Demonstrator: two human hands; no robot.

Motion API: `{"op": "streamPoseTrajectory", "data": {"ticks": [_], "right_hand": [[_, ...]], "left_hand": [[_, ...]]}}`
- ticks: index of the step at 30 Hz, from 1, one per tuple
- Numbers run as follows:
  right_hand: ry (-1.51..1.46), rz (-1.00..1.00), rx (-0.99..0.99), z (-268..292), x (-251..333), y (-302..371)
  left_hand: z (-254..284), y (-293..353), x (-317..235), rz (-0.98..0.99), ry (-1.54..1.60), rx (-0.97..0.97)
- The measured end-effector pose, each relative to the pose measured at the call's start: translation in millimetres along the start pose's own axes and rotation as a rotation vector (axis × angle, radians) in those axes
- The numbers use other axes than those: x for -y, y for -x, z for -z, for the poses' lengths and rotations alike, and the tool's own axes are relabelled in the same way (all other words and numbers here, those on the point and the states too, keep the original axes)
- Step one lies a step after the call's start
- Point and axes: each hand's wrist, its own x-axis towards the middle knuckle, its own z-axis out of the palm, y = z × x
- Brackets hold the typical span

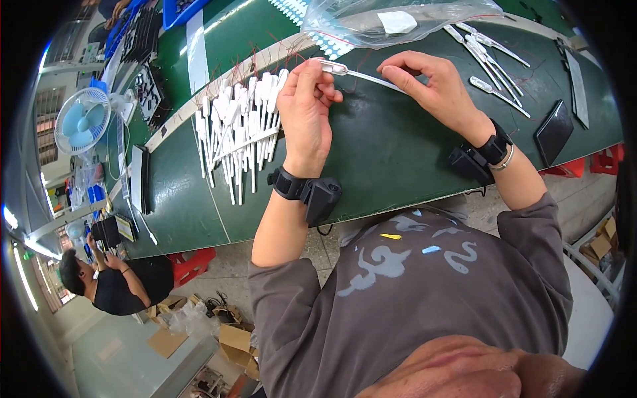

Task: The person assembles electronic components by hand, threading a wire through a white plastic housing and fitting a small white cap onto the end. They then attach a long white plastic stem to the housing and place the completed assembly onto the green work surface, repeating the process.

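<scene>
Between the thumb and fingers of my left hand [308,99] is the wide head of a white plastic stick [371,78], with a hollow in the head and a thin stem pointing right. The stem runs to my right hand [431,86] and passes out of sight beneath it. The right thumb and index finger are pinched close together; whatever they hold is too small to make out. Left of my left hand lies a heap of similar white sticks [235,126], with thin red wires at their far ends. Several more white sticks [488,63] lie beyond my right hand.
Across the far side of the green table [391,159] lies a clear plastic bag [371,26]. A black flat object [554,132] sits near the right edge. A blue fan [83,121] stands at the left, and another person [126,282] sits farther down the table.
</scene>
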Motion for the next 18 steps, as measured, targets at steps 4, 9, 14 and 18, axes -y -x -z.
{"op": "streamPoseTrajectory", "data": {"ticks": [4,9,14,18], "right_hand": [[-0.107,-0.151,0.108,0.5,5.0,0.6],[-0.341,-0.227,0.168,-4.9,2.2,-1.2],[-0.492,-0.231,0.215,-5.2,-1.5,-0.7],[-0.516,-0.243,0.254,-3.6,-4.0,0.7]], "left_hand": [[-4.6,4.8,3.7,-0.013,-0.061,0.012],[-12.3,10.3,8.2,-0.043,-0.167,0.03],[-21.6,21.2,14.8,-0.065,-0.291,0.052],[-21.0,20.8,13.1,-0.063,-0.319,0.067]]}}
